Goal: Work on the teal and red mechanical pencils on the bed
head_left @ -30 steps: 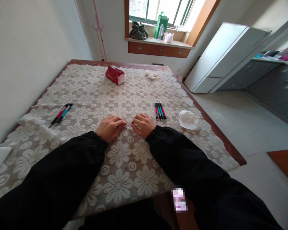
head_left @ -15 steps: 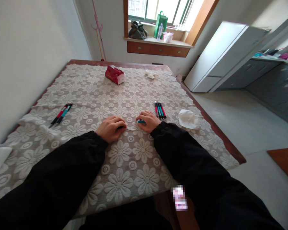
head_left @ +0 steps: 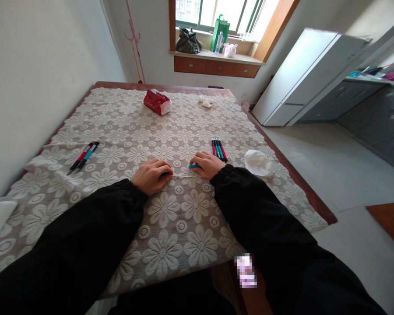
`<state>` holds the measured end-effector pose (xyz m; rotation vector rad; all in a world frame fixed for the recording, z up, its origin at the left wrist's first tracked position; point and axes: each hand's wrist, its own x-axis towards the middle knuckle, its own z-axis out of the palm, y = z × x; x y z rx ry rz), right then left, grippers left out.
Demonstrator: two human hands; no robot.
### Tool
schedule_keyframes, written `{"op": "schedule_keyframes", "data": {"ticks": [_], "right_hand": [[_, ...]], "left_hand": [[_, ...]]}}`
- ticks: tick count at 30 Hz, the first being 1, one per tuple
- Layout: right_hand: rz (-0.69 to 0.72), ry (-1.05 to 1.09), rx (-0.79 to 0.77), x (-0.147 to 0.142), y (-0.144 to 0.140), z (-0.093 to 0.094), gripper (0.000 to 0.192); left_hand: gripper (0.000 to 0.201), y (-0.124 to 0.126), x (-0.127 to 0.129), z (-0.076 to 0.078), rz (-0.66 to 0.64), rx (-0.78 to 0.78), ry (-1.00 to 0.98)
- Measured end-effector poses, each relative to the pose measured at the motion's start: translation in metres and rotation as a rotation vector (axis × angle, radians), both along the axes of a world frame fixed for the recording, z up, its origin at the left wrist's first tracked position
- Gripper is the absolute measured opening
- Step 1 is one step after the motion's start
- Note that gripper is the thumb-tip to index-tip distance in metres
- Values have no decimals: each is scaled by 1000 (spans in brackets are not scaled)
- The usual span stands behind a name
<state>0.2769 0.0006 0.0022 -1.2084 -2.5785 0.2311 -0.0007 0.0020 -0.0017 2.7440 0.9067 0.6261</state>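
Observation:
Low over the lace tablecloth [head_left: 164, 249], my left hand [head_left: 153, 176] is closed, with fingers curled around a dark pen part that is mostly hidden. A thin white pen refill [head_left: 181, 176] sticks out of it to the right. My right hand [head_left: 207, 165] pinches a teal pen barrel [head_left: 195, 166] between thumb and fingers. The barrel lies slightly above the refill's line, and its other end is hidden by the hand. Just beyond that hand, several pens [head_left: 219, 149] with red or teal barrels lie side by side.
Two pens [head_left: 84, 156], one red and one teal, lie at the left. A red tissue pack [head_left: 157, 102] stands at the back, with crumpled white paper [head_left: 205, 102] to its right. Another crumpled tissue [head_left: 258, 162] is near the right table edge.
My right hand has shifted a little to the right with the teal barrel, so more of the white refill shows. My left hand has stayed in place.

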Motion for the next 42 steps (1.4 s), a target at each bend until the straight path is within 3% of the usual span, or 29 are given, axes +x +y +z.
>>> {"op": "schedule_keyframes", "data": {"ticks": [9, 19, 33, 36, 38, 42], "right_hand": [[27, 26, 20, -11, -2, -12, 18], [66, 22, 47, -13, -6, -11, 24], [18, 47, 73, -17, -5, -19, 29], [42, 52, 51, -16, -8, -10, 32], [42, 84, 61, -13, -22, 7, 34], [-115, 396, 171, -9, -94, 54, 27]], "left_hand": [[21, 2, -1, -2, -19, -29, -35], [19, 1, 0, -2, -3, -11, 5], [17, 1, 1, -1, 8, -39, -9], [17, 1, 1, -2, 8, -32, -1], [17, 1, 1, -2, 9, -28, 1], [17, 1, 2, -2, 6, -35, -16]]}}
